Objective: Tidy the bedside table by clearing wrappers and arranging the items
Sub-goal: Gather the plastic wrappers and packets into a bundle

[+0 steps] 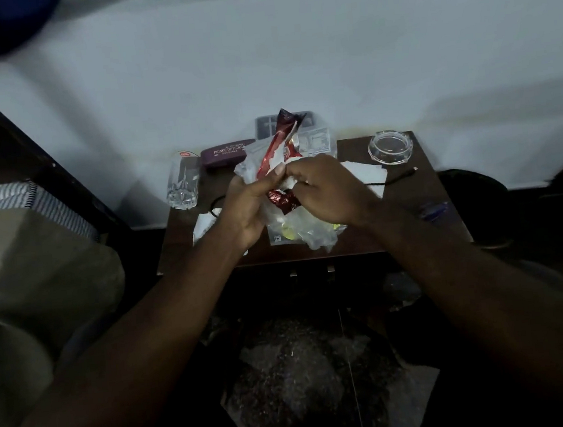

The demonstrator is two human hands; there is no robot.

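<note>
I read "PRINCE OPTICALS" on the purple case [223, 154] left of centre. My left hand [248, 206] grips a crumpled red-and-white wrapper [275, 145]; my right hand [326, 188] pinches it.

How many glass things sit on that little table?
2: a tumbler at the back left corner, an ashtray at the back right. The wrappers may hide more.

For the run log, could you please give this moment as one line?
left hand: holds wrappers | right hand: pinches wrappers | over bedside table | not yet discarded
</note>
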